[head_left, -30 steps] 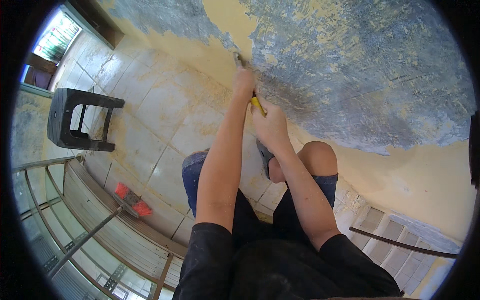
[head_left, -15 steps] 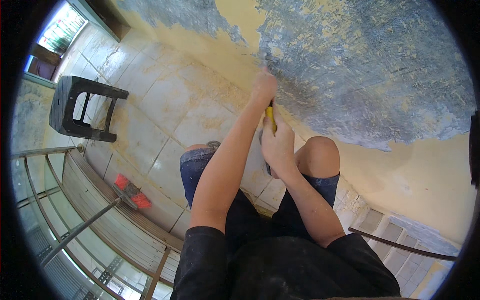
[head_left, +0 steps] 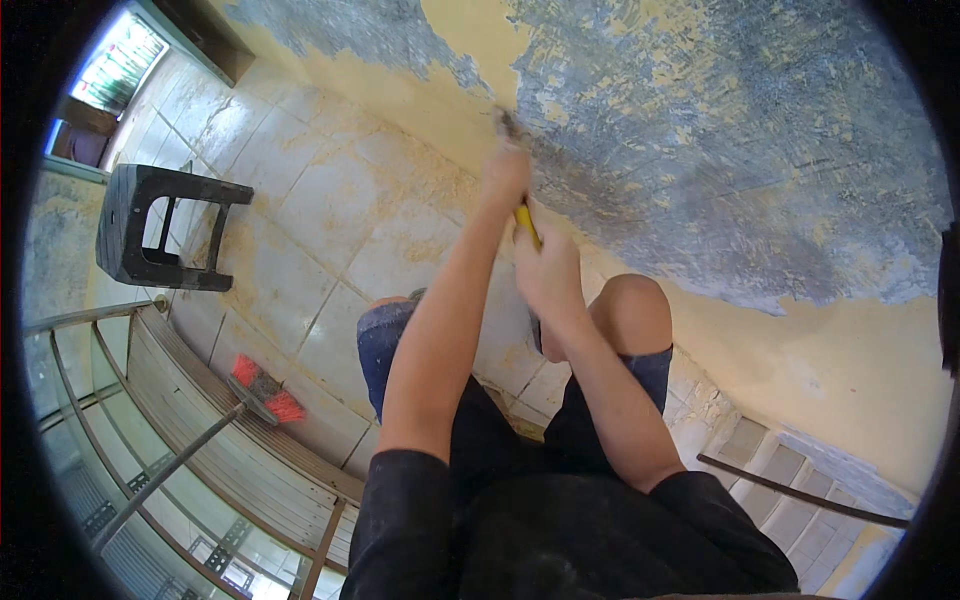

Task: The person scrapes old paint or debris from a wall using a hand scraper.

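Note:
Both my hands are closed on one scraper [head_left: 527,226] with a yellow handle. My left hand [head_left: 507,174] wraps it farther up, toward the blade, and my right hand [head_left: 548,268] grips the lower end of the handle. The blade is partly hidden and blurred; it lies against the wall at the border of the yellow paint [head_left: 440,108] and the bared grey patch [head_left: 690,150]. Flecks of yellow still show across the grey.
A black plastic stool [head_left: 135,225] stands on its side at the left on dusty floor tiles [head_left: 275,270]. Near it, a red-bristled broom [head_left: 265,388] leans by a glass-sided metal frame [head_left: 200,400]. A dark rod [head_left: 800,492] lies at the lower right. Crumbs litter the wall's foot.
Both hands and the scraper have shifted a little left and farther along the wall. The blade has moved from the grey patch's edge toward the yellow paint.

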Action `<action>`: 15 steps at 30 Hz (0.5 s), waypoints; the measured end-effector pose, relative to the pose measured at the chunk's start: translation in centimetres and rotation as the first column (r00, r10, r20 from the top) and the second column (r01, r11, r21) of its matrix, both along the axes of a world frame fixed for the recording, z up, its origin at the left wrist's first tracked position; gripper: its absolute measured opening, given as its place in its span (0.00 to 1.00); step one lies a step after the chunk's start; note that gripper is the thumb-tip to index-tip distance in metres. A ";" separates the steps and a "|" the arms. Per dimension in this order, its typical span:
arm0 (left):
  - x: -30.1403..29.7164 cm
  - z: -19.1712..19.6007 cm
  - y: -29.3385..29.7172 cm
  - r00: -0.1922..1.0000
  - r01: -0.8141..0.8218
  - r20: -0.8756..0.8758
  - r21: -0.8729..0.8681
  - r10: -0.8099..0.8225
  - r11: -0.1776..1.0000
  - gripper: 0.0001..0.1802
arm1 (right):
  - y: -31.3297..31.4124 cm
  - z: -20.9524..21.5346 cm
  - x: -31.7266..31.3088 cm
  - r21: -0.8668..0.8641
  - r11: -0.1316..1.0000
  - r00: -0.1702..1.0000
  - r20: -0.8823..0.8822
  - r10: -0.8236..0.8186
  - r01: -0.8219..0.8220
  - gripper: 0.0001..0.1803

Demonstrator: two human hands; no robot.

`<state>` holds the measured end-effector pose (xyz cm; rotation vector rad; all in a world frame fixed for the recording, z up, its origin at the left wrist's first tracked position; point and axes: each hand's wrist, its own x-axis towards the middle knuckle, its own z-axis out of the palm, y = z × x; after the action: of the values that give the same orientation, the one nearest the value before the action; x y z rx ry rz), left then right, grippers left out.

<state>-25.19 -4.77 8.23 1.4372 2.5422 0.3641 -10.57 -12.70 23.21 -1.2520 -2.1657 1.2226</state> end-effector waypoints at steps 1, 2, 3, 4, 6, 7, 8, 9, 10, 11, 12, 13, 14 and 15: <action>-1.4 -0.1 -0.2 0.998 0.032 0.048 -0.034 -0.031 0.999 0.13 | 1.2 -0.5 -1.3 0.010 0.999 0.999 0.012 0.039 -0.039 0.21; -3.1 -0.1 0.3 0.936 -0.077 0.347 0.039 0.058 0.996 0.12 | 2.1 -0.8 -2.2 0.046 0.996 0.997 -0.015 0.076 -0.075 0.21; -3.4 -0.4 0.4 0.852 -0.168 0.513 0.076 0.106 0.983 0.12 | 2.4 -1.2 -2.5 0.035 0.996 0.997 0.023 0.076 -0.077 0.21; -4.0 -0.6 0.7 0.774 -0.207 0.622 0.077 0.115 0.975 0.11 | 2.6 -1.4 -2.8 0.029 0.996 0.996 0.028 0.084 -0.084 0.20; -4.0 -0.8 0.7 0.906 -0.118 0.412 0.016 0.101 0.993 0.11 | 2.3 -1.5 -2.7 0.025 0.995 0.995 0.027 0.097 -0.098 0.20; -3.7 -0.7 0.8 0.909 -0.115 0.406 0.021 0.097 0.993 0.11 | 1.8 -1.3 -2.3 0.064 0.993 0.995 0.010 0.102 -0.103 0.21; -3.0 -0.5 0.7 0.899 -0.178 0.423 0.105 0.118 0.979 0.12 | 1.2 -1.0 -1.7 0.075 0.994 0.996 0.030 0.082 -0.084 0.22; -2.3 0.0 0.5 0.873 -0.216 0.467 0.112 0.140 0.970 0.13 | 0.5 -0.5 -1.1 0.100 0.989 0.994 -0.004 0.107 -0.106 0.22; -1.6 0.6 0.2 0.886 -0.245 0.442 0.186 0.141 0.952 0.14 | -0.3 0.0 -0.5 0.044 0.996 0.997 -0.013 0.079 -0.078 0.23; -1.0 1.3 0.0 0.917 -0.140 0.388 0.100 0.091 0.985 0.15 | -1.1 0.6 0.1 0.002 0.998 0.998 -0.028 0.064 -0.064 0.25; -0.1 1.9 -0.3 0.952 -0.068 0.301 0.041 0.053 0.997 0.16 | -1.7 1.1 0.7 -0.010 0.998 0.998 -0.025 0.059 -0.059 0.25; 0.6 2.5 -0.4 0.942 -0.042 0.334 0.008 0.037 0.999 0.17 | -2.1 1.6 1.3 -0.037 0.998 0.999 -0.010 0.043 -0.043 0.26; 1.6 2.8 -0.4 0.947 -0.087 0.314 0.063 0.063 0.994 0.17 | -2.4 2.0 1.9 -0.044 0.998 0.999 -0.015 0.037 -0.038 0.27; 2.3 3.1 -0.4 0.949 -0.110 0.306 0.090 0.078 0.990 0.17 | -2.6 2.3 2.3 -0.065 0.997 1.000 0.006 0.029 -0.028 0.27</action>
<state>-22.90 -5.13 11.29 1.1882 2.3763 0.6878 -8.30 -15.29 25.55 -1.2570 -2.1723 1.3115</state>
